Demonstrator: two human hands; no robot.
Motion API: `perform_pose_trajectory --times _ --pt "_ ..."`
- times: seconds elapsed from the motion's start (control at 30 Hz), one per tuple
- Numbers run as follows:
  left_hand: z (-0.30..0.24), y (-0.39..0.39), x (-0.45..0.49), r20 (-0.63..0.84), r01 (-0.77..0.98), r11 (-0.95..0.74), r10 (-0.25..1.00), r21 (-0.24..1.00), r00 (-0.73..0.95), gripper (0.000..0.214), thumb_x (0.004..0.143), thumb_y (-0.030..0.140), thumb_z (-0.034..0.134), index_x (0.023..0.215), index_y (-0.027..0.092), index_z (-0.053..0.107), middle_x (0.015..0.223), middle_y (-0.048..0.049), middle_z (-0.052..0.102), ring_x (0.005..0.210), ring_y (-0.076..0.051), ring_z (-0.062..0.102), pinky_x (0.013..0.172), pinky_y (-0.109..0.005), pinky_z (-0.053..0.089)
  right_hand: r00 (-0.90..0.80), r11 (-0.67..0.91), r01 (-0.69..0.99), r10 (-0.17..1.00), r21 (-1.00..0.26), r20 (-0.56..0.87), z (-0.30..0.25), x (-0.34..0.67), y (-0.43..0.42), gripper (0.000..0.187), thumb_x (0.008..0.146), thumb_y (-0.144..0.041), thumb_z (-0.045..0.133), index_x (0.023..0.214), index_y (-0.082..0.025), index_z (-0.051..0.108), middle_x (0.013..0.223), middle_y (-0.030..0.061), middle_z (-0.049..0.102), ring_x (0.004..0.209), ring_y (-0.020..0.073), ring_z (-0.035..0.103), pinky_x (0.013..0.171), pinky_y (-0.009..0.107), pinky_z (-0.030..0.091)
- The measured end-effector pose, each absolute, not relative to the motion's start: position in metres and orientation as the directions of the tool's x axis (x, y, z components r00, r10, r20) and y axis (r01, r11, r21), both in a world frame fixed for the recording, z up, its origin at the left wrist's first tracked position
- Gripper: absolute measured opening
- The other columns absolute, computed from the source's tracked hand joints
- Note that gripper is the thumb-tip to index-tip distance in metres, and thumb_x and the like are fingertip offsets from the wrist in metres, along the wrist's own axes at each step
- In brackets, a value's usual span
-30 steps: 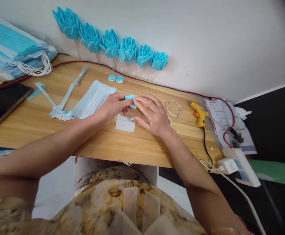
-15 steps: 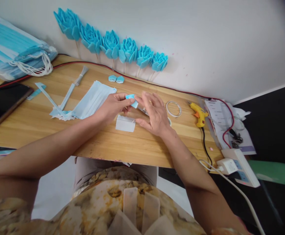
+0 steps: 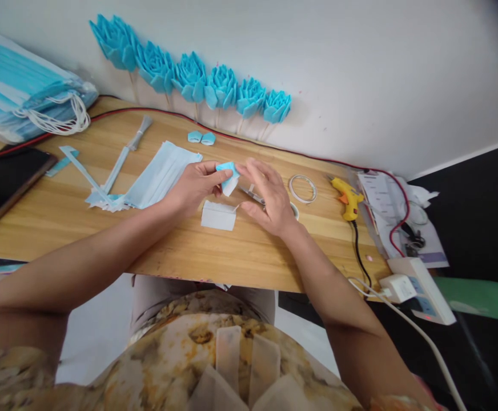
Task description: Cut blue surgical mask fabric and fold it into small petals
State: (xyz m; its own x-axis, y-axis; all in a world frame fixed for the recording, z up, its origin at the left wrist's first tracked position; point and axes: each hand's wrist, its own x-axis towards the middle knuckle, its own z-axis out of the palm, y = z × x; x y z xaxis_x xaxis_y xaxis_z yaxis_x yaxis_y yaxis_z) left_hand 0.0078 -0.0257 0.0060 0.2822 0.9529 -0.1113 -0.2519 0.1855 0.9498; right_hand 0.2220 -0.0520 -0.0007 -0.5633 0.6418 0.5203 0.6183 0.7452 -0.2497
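Note:
My left hand (image 3: 195, 184) pinches a small folded piece of blue mask fabric (image 3: 228, 174) between thumb and fingers, just above the wooden table (image 3: 103, 222). My right hand (image 3: 266, 197) hovers beside the piece with its fingers spread and curved, holding nothing. Below the two hands lies a white folded piece (image 3: 219, 216). A thin metal tool (image 3: 251, 195) lies under my right fingers.
Several blue fabric flowers (image 3: 191, 77) lean on the wall. A stack of cut masks (image 3: 159, 174), strips (image 3: 90, 177), two small blue petals (image 3: 201, 137), a phone (image 3: 4, 182) and a mask pile (image 3: 21, 85) lie left. A tape ring (image 3: 302, 189), a yellow glue gun (image 3: 348, 198) and a power strip (image 3: 420, 288) lie right.
My right hand has let go of the blue piece and drawn back a little with its fingers spread. My left hand has turned the piece so that it hangs more upright.

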Motion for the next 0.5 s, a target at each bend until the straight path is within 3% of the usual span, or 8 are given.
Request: perform_pose_trajectory --times 0.1,0.2,0.3,0.5 --pt "0.007 -0.0248 0.0078 -0.118 -0.288 0.195 0.958 0.938 0.262 0.02 0.077 0.027 0.084 0.07 0.016 0.068 0.067 0.0005 0.065 0.059 -0.009 0.056 0.057 -0.023 0.046 -0.484 0.734 0.612 0.642 -0.295 0.594 0.0006 0.2227 -0.0513 0.062 0.102 -0.058 0.043 0.156 -0.026 0.046 0.144 0.0104 0.067 0.142 0.0333 0.054 0.118 0.059 0.042" --pt "0.0081 -0.0244 0.0084 -0.127 -0.33 0.215 0.955 0.919 0.27 0.018 0.078 0.024 0.082 0.071 0.016 0.068 0.068 0.0001 0.065 0.06 -0.01 0.057 0.055 -0.023 0.045 -0.448 0.74 0.603 0.623 -0.299 0.641 0.0005 0.2204 -0.0516 0.038 0.1 -0.045 0.054 0.133 -0.028 0.066 0.122 0.0072 0.076 0.12 0.0301 0.066 0.108 0.056 0.049" --pt "0.009 -0.0248 0.0087 -0.133 -0.339 0.226 0.952 0.913 0.275 0.019 0.079 0.025 0.082 0.071 0.016 0.067 0.069 0.0003 0.064 0.059 -0.009 0.056 0.055 -0.023 0.044 -0.46 0.768 0.572 0.592 -0.289 0.662 -0.0001 0.2176 -0.0526 0.026 0.099 -0.038 0.057 0.117 -0.028 0.073 0.105 0.005 0.079 0.104 0.0261 0.07 0.099 0.05 0.054" --pt "0.0105 -0.0262 0.0087 -0.135 -0.33 0.233 0.946 0.915 0.296 0.021 0.078 0.026 0.084 0.07 0.016 0.066 0.069 0.0005 0.065 0.06 -0.009 0.056 0.056 -0.023 0.044 -0.424 0.717 0.638 0.631 -0.28 0.65 0.0008 0.2203 -0.0519 0.033 0.099 -0.039 0.053 0.122 -0.029 0.074 0.128 0.0078 0.074 0.12 0.0299 0.065 0.107 0.057 0.05"
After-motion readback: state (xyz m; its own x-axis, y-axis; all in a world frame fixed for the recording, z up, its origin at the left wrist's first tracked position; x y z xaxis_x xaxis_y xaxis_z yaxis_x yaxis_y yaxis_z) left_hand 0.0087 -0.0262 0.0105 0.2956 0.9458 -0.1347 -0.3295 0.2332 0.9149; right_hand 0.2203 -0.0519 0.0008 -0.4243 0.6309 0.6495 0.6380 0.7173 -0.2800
